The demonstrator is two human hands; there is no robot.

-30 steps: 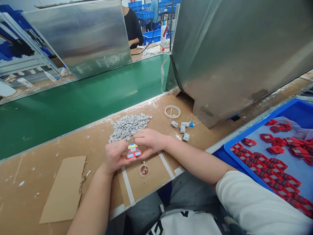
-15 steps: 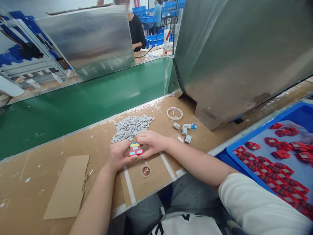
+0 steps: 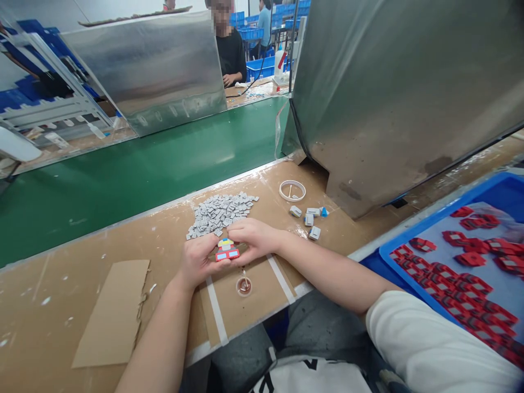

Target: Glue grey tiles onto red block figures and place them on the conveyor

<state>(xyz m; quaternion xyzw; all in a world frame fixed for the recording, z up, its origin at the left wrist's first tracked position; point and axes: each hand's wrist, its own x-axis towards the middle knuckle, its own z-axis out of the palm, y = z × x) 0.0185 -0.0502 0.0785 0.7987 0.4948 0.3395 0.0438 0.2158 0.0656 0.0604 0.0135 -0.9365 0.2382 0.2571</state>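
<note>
Between my two hands is a small toy car (image 3: 227,254), red at the bottom with two pale blue panels, grey in the middle, and yellow and blue on top. The fingers of my left hand (image 3: 199,255) close on its left side. On its right side my right hand (image 3: 254,238) grips it, thumb toward the top. Just beyond the hands lies a heap of small grey plastic pieces (image 3: 223,211). Nearer to me stands a little round cup (image 3: 244,286) with reddish-brown contents and a thin stick in it.
A torn cardboard sheet (image 3: 112,314) lies at left. At the back right are a white tape ring (image 3: 292,191) and several grey blocks (image 3: 309,219). A blue crate (image 3: 385,254) of red parts stands at right. Beyond the green belt (image 3: 164,161), a person (image 3: 231,54) sits.
My hands and the toy car stay in almost the same place. Across the belt, the person in black has shifted slightly, with head and hand now more visible.
</note>
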